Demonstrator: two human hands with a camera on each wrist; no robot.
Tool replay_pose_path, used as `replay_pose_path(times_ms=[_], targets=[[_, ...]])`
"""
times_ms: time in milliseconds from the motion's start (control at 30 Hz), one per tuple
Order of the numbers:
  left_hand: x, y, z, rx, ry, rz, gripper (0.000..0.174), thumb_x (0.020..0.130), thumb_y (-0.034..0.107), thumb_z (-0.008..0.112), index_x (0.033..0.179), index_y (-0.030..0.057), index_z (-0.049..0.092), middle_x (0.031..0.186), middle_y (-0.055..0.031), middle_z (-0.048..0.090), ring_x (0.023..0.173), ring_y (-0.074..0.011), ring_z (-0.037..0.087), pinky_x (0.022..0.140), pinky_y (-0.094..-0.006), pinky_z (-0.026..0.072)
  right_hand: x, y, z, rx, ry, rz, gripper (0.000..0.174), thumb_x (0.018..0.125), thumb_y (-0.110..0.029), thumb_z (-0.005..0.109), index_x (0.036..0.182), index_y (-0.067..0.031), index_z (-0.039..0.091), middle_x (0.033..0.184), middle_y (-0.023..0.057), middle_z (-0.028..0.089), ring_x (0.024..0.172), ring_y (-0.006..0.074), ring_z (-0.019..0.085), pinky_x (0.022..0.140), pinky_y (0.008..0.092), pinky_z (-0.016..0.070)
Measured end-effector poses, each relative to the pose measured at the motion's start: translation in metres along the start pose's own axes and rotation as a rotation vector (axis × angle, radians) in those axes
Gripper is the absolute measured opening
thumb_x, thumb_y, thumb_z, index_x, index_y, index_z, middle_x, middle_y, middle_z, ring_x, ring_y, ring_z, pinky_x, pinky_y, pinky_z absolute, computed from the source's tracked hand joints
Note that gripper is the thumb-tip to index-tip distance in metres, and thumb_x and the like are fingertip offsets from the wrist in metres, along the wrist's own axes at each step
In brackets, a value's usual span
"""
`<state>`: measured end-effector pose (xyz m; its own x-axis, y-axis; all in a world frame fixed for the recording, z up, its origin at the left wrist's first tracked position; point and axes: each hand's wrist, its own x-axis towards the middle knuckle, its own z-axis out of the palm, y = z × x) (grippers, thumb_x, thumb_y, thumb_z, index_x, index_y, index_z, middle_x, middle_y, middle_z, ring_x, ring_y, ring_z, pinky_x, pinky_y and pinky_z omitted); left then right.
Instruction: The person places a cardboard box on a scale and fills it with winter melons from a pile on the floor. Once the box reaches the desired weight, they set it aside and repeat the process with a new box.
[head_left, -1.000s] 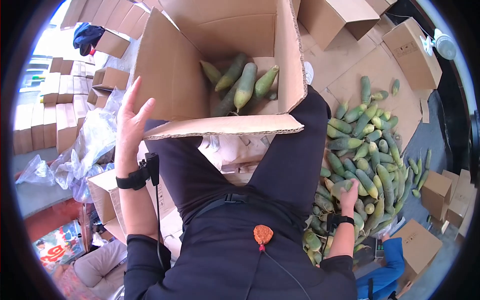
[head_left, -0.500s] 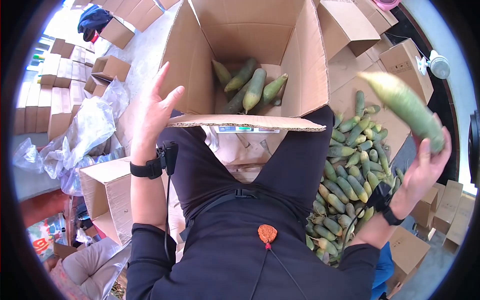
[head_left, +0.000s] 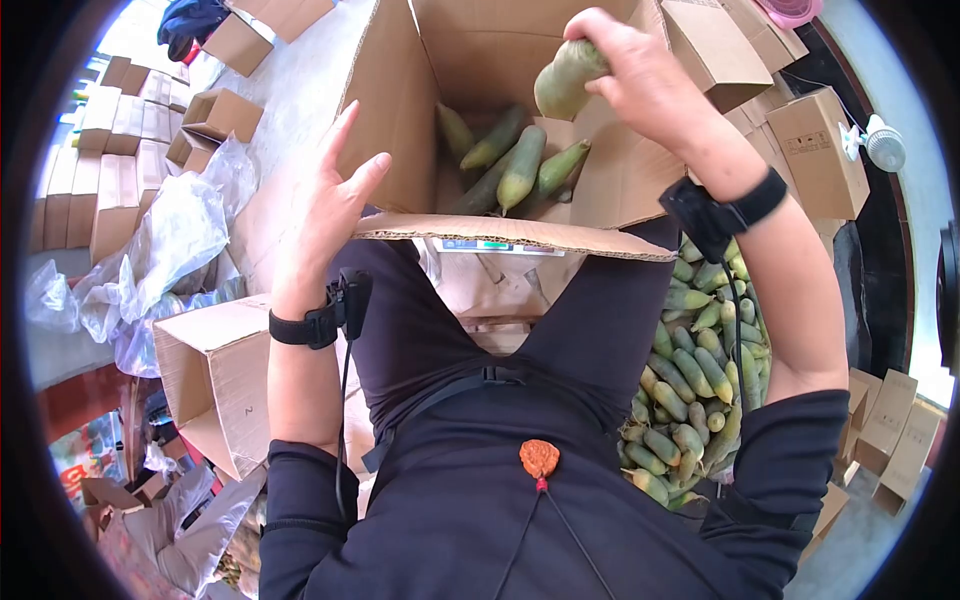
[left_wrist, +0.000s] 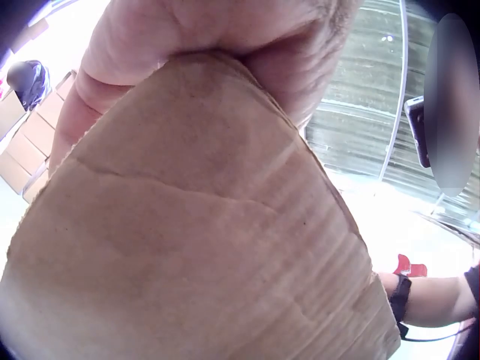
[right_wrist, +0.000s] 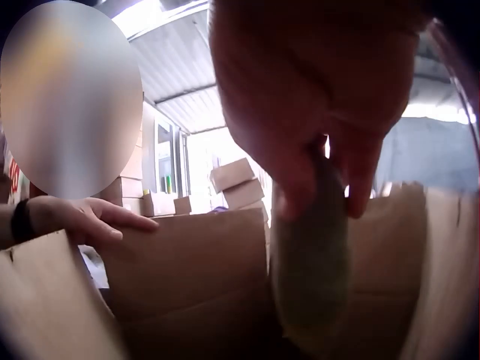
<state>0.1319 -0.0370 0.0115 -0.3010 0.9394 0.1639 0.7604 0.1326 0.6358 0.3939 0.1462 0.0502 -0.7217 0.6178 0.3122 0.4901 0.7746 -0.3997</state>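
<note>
In the head view my right hand (head_left: 632,75) is over the cardboard box (head_left: 620,165), gripping a green radish (head_left: 568,85) by its upper end. The right wrist view shows that radish (right_wrist: 313,262) hanging down between thumb and fingers, overlapping the box interior. My left hand (head_left: 325,200) rests at the box's near left corner, fingers straight and thumb spread. Close up in the left wrist view, the hand lies against the top of a cardboard flap (left_wrist: 187,195). Several green radishes (head_left: 520,172) lie on the box floor.
A heap of green radishes (head_left: 690,370) lies right of the seated person's legs. Under the box's near flap shows a scale's display (head_left: 490,245). Clear plastic bags (head_left: 185,245) and an open carton (head_left: 215,380) are at the left, and more cartons (head_left: 820,150) at the right.
My right hand has picked a green radish from the heap, swung it out to the right, then brought it over the box. My left hand stays at the box's edge.
</note>
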Motion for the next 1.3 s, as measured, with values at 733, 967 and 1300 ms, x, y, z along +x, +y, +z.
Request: replay_pose_path(times_ms=[733, 967, 1300], targets=[[0.007, -0.004, 0.004, -0.132, -0.023, -0.058, 0.058, 0.084, 0.024, 0.066, 0.136, 0.007, 0.045, 0.135, -0.0165, 0.048, 0.128, -0.0255, 0.042, 0.106, -0.0349, 0.0307, -0.272, 0.072, -0.025, 0.551, 0.388, 0.911, 0.018, 0.089, -0.012, 0.058, 0.106, -0.0039, 0.061, 0.096, 0.0029, 0.066, 0.083, 0.0092, 0.061, 0.069, 0.0214, 0.0452], [0.006, -0.001, 0.003, -0.178, -0.036, -0.085, 0.056, 0.085, 0.022, 0.065, 0.136, 0.0076, 0.046, 0.136, -0.0149, 0.047, 0.129, -0.0232, 0.041, 0.107, -0.0343, 0.0302, -0.421, 0.07, 0.089, 0.64, 0.239, 1.383, 0.018, 0.087, -0.013, 0.059, 0.103, -0.0074, 0.061, 0.091, 0.0006, 0.066, 0.075, 0.008, 0.061, 0.058, 0.0211, 0.0452], [0.005, 0.004, 0.002, -0.215, 0.007, -0.1, 0.052, 0.085, 0.014, 0.063, 0.134, 0.0067, 0.048, 0.133, -0.0125, 0.051, 0.123, -0.0194, 0.047, 0.104, -0.031, 0.0347, -0.498, 0.023, 0.179, 0.745, 0.031, 1.694, 0.014, 0.085, -0.009, 0.058, 0.099, -0.0074, 0.061, 0.083, 0.0012, 0.064, 0.067, 0.0123, 0.061, 0.054, 0.0266, 0.0467]])
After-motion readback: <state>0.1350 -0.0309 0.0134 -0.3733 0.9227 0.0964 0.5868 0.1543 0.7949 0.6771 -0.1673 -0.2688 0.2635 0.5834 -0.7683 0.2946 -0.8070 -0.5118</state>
